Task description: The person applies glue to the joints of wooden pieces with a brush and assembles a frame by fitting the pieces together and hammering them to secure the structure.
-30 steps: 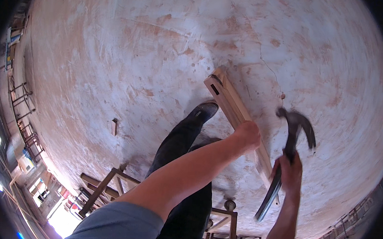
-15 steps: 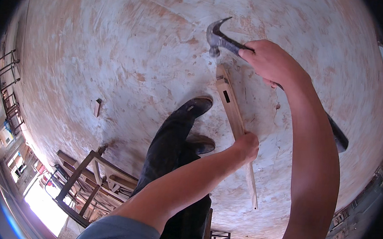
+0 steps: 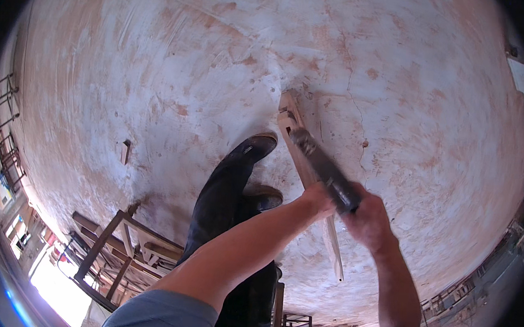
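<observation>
My left hand (image 3: 319, 201) is closed around the middle of a long pale wooden piece (image 3: 299, 159). The piece slants away from me over the pale floor, and its narrow tail sticks out on the near side of my grip. Close beside it, my right hand (image 3: 367, 219) is wrapped round a hammer with a dark handle (image 3: 329, 174). The hammer lies over the wood's far part, pointing toward the slotted end. Its head is blurred and partly hard to make out there, so contact with the wood cannot be told.
A small wood block (image 3: 125, 152) lies on the floor to the left. My dark boot (image 3: 258, 148) stands just left of the wooden piece. At lower left is a wooden frame (image 3: 105, 247), with more frames along the far left edge.
My right hand has swung the hammer down and nearer to me, from beyond the far end of the wood to over it. My left hand keeps its grip on the wooden piece.
</observation>
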The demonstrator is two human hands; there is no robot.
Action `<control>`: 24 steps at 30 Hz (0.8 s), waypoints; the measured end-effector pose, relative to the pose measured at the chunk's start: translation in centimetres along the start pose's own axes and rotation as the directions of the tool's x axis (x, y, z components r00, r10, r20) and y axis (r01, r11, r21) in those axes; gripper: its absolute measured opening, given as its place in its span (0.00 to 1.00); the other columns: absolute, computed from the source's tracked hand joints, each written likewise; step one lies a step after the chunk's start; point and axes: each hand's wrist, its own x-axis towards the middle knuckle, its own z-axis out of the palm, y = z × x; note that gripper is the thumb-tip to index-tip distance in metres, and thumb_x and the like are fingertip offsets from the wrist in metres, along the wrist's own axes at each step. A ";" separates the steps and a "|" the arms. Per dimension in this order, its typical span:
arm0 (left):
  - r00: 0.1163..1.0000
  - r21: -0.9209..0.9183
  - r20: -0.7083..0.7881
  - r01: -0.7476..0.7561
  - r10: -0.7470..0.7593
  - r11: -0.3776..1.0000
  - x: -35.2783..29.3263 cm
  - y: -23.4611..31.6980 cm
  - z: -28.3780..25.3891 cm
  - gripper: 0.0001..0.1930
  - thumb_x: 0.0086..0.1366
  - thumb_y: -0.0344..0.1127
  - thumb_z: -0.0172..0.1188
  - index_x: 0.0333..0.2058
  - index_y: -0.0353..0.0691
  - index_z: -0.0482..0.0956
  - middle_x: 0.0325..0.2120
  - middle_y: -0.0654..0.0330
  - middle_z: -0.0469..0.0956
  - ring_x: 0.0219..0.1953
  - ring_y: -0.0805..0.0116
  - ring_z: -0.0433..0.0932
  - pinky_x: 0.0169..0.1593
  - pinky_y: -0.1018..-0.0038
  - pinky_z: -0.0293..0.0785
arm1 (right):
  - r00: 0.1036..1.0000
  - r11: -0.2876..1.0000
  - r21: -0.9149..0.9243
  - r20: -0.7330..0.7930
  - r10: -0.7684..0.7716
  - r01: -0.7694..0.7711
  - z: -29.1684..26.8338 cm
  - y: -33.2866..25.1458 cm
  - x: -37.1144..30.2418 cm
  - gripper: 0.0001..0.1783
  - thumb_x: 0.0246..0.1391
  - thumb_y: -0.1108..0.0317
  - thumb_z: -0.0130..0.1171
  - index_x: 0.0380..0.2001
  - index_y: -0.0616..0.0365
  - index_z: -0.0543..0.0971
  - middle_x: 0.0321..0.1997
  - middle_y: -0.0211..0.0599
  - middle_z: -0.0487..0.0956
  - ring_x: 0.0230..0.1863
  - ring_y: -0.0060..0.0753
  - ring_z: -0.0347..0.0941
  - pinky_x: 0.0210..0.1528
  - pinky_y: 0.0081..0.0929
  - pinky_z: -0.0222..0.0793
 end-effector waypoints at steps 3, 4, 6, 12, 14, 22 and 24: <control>0.936 0.295 0.330 0.021 -0.122 0.955 -0.1 -0.8 -1.0 0.12 0.48 0.46 0.61 0.13 0.48 0.76 0.14 0.60 0.75 0.17 0.58 0.76 0.28 0.63 0.74 | 0.969 0.973 0.086 -0.141 -0.202 0.215 2.5 2.0 -1.9 0.17 0.50 0.58 0.66 0.38 0.56 0.75 0.29 0.46 0.80 0.32 0.49 0.80 0.34 0.38 0.76; 0.962 0.243 0.272 -0.098 0.030 0.965 -0.2 -0.8 -2.2 0.12 0.49 0.45 0.62 0.14 0.47 0.75 0.14 0.59 0.74 0.19 0.58 0.75 0.29 0.64 0.72 | 0.974 0.977 0.065 -0.115 -0.194 0.202 3.1 3.4 -2.1 0.18 0.50 0.56 0.66 0.36 0.56 0.74 0.28 0.45 0.80 0.32 0.49 0.80 0.33 0.39 0.76; 0.946 0.169 0.114 -0.318 0.302 0.933 -0.3 1.0 -6.3 0.13 0.51 0.42 0.64 0.16 0.44 0.73 0.15 0.58 0.71 0.24 0.58 0.75 0.29 0.64 0.68 | 0.990 0.992 -0.030 -0.065 -0.125 0.124 3.5 4.6 -2.0 0.19 0.49 0.52 0.66 0.33 0.55 0.74 0.27 0.44 0.79 0.31 0.49 0.79 0.31 0.39 0.75; 0.984 -0.369 0.180 0.059 0.009 0.927 -0.7 2.8 -8.1 0.08 0.53 0.35 0.62 0.26 0.38 0.75 0.23 0.54 0.75 0.29 0.60 0.76 0.34 0.65 0.69 | 0.953 0.963 -0.028 -0.140 -0.268 0.267 3.0 3.5 -2.2 0.22 0.49 0.45 0.62 0.28 0.54 0.73 0.24 0.40 0.79 0.30 0.47 0.79 0.30 0.40 0.73; 0.950 -0.369 0.308 0.169 -0.051 0.914 0.3 4.2 -9.0 0.07 0.54 0.37 0.60 0.24 0.40 0.74 0.23 0.54 0.75 0.28 0.60 0.76 0.33 0.66 0.68 | 0.958 0.967 -0.038 -0.128 -0.255 0.253 3.9 4.7 -2.0 0.22 0.51 0.43 0.59 0.33 0.52 0.75 0.25 0.42 0.79 0.31 0.48 0.79 0.31 0.41 0.73; 0.938 -0.727 0.306 0.342 -0.165 0.595 -1.6 1.6 -8.4 0.14 0.55 0.46 0.64 0.32 0.43 0.74 0.32 0.58 0.75 0.40 0.63 0.75 0.44 0.69 0.68 | 0.937 0.940 0.137 -0.207 -0.280 0.311 3.0 3.5 -1.2 0.24 0.49 0.43 0.61 0.27 0.56 0.76 0.23 0.46 0.78 0.30 0.53 0.77 0.32 0.45 0.72; 0.943 -0.618 0.332 0.238 -0.025 0.749 -0.5 3.0 -10.6 0.13 0.57 0.43 0.63 0.34 0.42 0.74 0.33 0.59 0.75 0.41 0.65 0.75 0.47 0.68 0.68 | 0.945 0.947 0.133 -0.190 -0.265 0.293 3.3 3.6 -0.9 0.23 0.49 0.44 0.61 0.29 0.54 0.76 0.23 0.44 0.78 0.30 0.51 0.77 0.32 0.44 0.72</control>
